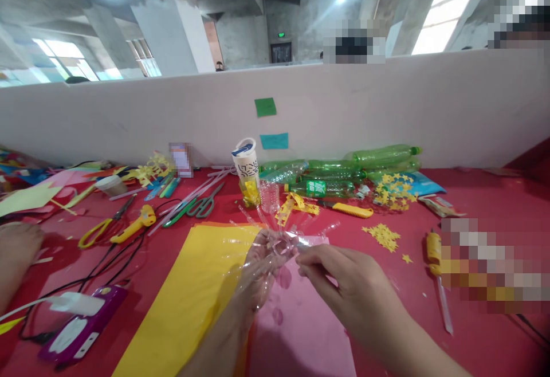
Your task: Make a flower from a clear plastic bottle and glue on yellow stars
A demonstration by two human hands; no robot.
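Note:
A clear plastic bottle piece [282,245], cut into thin strips that flare outward around its ring-shaped neck, is held up over the papers. My left hand [258,274] grips it from the left and beneath, partly seen through the plastic. Close against the neck's right side, my right hand [339,271] has thumb and forefinger pinched together; whatever lies between the tips is too small to make out. Below are a pink sheet [301,331] and a yellow sheet [172,308]. Behind the piece lie yellow paper scraps [296,208] and a yellow cutter knife [352,210].
Green bottles [335,168] and a paper cup [246,162] stand along the white partition [129,119]. Yellow stars [384,236] and a glue gun [435,251] are right; scissors [97,231], another glue gun [137,225], cables and a purple power strip [86,325] left. Another person's arm [17,256] rests left.

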